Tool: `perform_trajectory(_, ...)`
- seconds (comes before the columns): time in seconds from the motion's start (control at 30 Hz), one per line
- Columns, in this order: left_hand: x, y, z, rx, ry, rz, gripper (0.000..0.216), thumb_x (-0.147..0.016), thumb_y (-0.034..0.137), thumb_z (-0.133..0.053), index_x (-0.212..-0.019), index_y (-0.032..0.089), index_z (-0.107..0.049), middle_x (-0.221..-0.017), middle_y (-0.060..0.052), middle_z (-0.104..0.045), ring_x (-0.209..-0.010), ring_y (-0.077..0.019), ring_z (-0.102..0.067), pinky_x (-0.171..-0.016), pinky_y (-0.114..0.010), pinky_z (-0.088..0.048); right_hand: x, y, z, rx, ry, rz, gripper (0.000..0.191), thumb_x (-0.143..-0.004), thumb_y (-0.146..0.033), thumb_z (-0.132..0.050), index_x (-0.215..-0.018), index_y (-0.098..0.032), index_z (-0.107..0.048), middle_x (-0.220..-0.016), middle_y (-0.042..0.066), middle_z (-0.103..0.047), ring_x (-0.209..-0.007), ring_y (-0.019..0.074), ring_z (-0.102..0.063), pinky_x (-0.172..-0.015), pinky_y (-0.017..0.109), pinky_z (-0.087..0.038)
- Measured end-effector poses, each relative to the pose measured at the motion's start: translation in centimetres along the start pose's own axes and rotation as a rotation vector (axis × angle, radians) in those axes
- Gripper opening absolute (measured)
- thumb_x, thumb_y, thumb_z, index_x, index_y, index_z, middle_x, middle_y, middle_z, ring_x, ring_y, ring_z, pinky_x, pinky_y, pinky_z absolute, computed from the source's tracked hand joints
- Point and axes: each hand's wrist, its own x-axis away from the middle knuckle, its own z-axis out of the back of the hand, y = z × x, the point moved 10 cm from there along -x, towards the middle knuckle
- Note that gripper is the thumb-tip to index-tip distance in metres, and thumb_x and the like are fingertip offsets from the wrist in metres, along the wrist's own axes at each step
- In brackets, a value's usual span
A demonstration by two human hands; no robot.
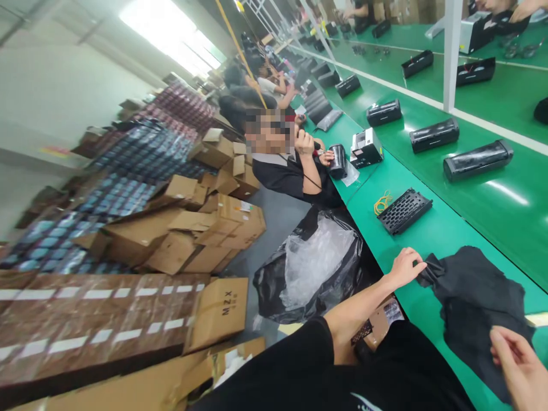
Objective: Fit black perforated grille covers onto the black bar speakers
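A crumpled black cloth-like sheet (479, 291) lies on the green workbench (432, 314) at the right. My left hand (405, 268) reaches across the bench edge and pinches the sheet's bunched far corner between thumb and fingers. Over the sheet's near right part is my right hand (518, 365), its fingers curled in toward the thumb; whether they grip anything does not show. Beyond my left hand, a black perforated metal panel (405, 211) rests on the bench, with a coil of yellow wire (382, 202) beside it.
A co-worker (295, 165) sits further along the bench, a hand on a black cylindrical housing (338, 161) near a white-and-black box (366, 147). Several black housings (477, 160) lie on the green line. A black bag with clear plastic (317, 257) and cardboard boxes (218, 314) stand at left.
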Motion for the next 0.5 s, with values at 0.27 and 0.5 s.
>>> perform_trajectory(0.27,-0.6,0.5,-0.8,-0.115,-0.082,-0.027,0.037,-0.094,0.05,-0.069,-0.119,0.023,-0.07,-0.121,-0.008,-0.071,-0.12,-0.0276,-0.066,-0.107,-0.044,-0.053,-1.1,-4.1,-9.0,0.126,-0.224,0.104,0.065,-0.054,-0.082,-0.071,-0.084,-0.024,-0.073,-0.08,0.007,-0.075,-0.074,0.0277,-0.071,-0.07,0.036,-0.06)
perform_trajectory(0.5,-1.1,-0.8,0.4,-0.179,-0.071,0.101,0.014,-0.089,0.034,-0.067,-0.1,0.026,-0.073,-0.106,-0.004,-0.077,-0.107,-0.0267,-0.072,-0.091,-0.039,-0.057,-2.6,1.2,-6.7,0.1,-0.285,-0.063,0.073,-0.039,-0.082,-0.081,-0.085,-0.025,-0.075,-0.082,0.011,-0.076,-0.071,0.0324,-0.073,-0.061,0.04,-0.061)
